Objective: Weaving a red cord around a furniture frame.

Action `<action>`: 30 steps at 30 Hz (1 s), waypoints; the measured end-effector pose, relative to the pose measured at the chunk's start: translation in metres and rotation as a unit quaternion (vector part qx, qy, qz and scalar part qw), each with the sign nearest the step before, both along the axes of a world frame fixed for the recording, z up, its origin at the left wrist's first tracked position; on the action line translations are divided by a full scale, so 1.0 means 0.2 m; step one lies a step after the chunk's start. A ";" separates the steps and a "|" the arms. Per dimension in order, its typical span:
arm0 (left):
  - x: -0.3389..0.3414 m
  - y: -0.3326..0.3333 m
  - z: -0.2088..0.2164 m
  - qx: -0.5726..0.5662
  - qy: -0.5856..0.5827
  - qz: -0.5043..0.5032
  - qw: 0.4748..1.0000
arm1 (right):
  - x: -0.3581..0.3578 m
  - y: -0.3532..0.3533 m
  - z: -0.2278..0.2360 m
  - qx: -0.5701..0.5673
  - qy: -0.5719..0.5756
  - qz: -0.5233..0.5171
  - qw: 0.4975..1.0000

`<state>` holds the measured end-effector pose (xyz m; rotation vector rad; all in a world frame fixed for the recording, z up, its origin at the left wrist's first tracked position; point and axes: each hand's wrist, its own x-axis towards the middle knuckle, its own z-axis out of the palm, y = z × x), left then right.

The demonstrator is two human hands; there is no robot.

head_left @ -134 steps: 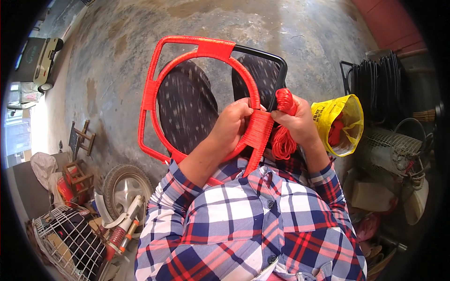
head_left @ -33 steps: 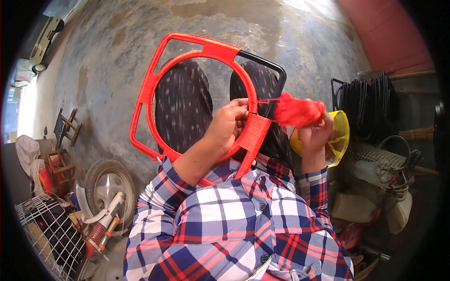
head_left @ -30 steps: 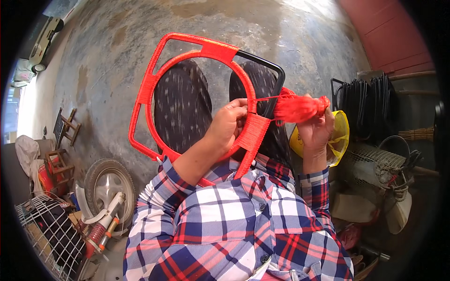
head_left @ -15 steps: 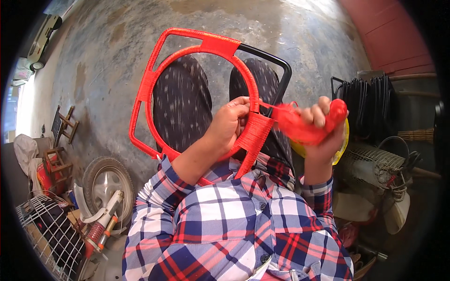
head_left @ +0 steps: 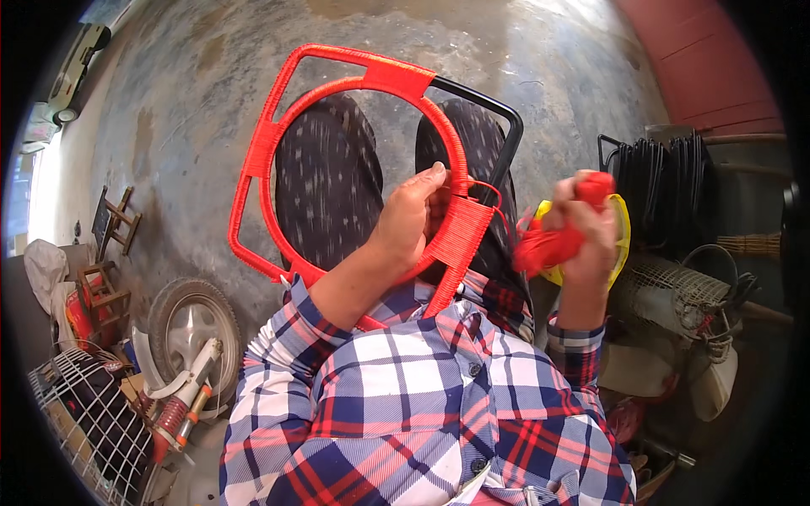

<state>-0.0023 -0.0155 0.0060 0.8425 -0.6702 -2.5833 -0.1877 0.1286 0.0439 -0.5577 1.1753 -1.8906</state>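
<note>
A metal frame [head_left: 264, 152], a ring inside a rounded square, lies across my lap and knees. Red cord [head_left: 461, 232] is wound tightly round most of it. At the upper right corner a stretch of black tube [head_left: 477, 99] is bare. My left hand [head_left: 411, 212] grips the ring's right side, thumb on top and the other fingers partly hidden behind it. Held off to the right, my right hand [head_left: 584, 228] is closed round a loose bundle of red cord [head_left: 553, 245], slightly blurred. A slack loop of cord hangs by the wrapped joint beside the bare tube.
Behind my right hand is a yellow rounded object [head_left: 623, 240]. Several black metal frames [head_left: 658, 185] stand at right, above a rolled wire mesh [head_left: 675, 282]. A wheel [head_left: 196, 329], a wire basket [head_left: 89, 422] and small wooden stools [head_left: 105, 295] are at left.
My right hand has moved right and slightly down with the red bundle, away from the frame. The cord near the joint now hangs in a loop. My left thumb has lifted a little.
</note>
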 end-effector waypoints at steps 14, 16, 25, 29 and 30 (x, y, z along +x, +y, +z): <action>0.00 0.00 -0.04 -0.013 0.038 0.018 0.999 | 0.11 -0.08 -0.16 0.163 0.002 0.099 0.982; 0.00 0.00 -0.03 -0.008 0.032 0.018 0.999 | 0.11 -0.08 -0.16 0.166 0.005 0.097 0.981; 0.02 0.00 -0.05 -0.019 0.048 -0.009 0.999 | 0.10 -0.06 -0.17 0.165 -0.010 0.070 0.984; 0.03 0.00 -0.04 -0.014 0.049 -0.018 0.999 | 0.10 -0.06 -0.18 0.159 -0.017 0.068 0.985; 0.03 0.00 -0.04 -0.011 0.050 -0.022 0.998 | 0.10 -0.05 -0.19 0.151 -0.023 0.064 0.986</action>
